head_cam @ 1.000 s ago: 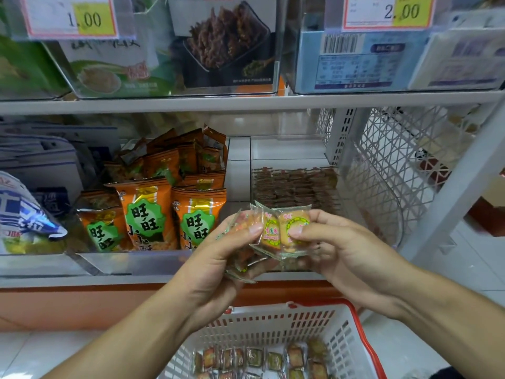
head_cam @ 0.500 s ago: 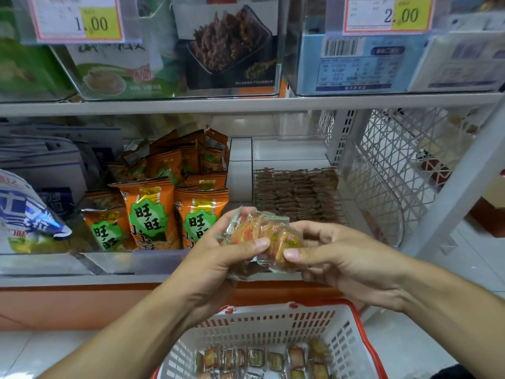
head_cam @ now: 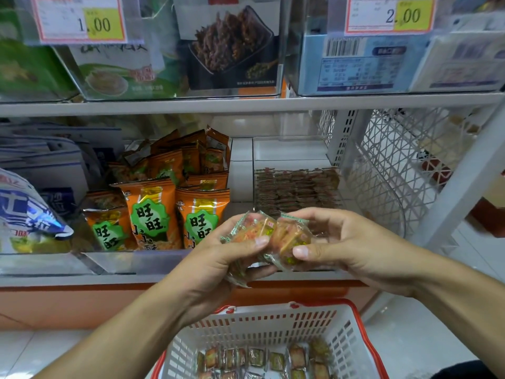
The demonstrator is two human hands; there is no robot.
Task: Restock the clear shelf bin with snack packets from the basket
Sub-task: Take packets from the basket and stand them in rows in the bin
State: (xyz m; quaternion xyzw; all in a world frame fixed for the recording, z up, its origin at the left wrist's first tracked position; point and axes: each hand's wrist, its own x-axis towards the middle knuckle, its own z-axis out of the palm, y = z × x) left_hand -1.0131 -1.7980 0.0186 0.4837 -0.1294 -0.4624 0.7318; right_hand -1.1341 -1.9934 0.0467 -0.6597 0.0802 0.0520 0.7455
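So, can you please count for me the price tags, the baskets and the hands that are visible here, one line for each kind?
Price tags: 2 (1.00 and 2.00)
Basket: 1
Hands: 2, left hand and right hand, both holding the snack packets
Total: 5

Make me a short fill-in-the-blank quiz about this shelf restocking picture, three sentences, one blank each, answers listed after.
1. Both hands, the left hand and the right hand, grip a bunch of small clear-wrapped snack packets in front of the ____.
2. The white plastic basket with a red rim sits ____ the hands and has more packets in it.
3. The yellow price tag above the clear plastic shelf bin reads ____.

Missing words: shelf; below; 2.00
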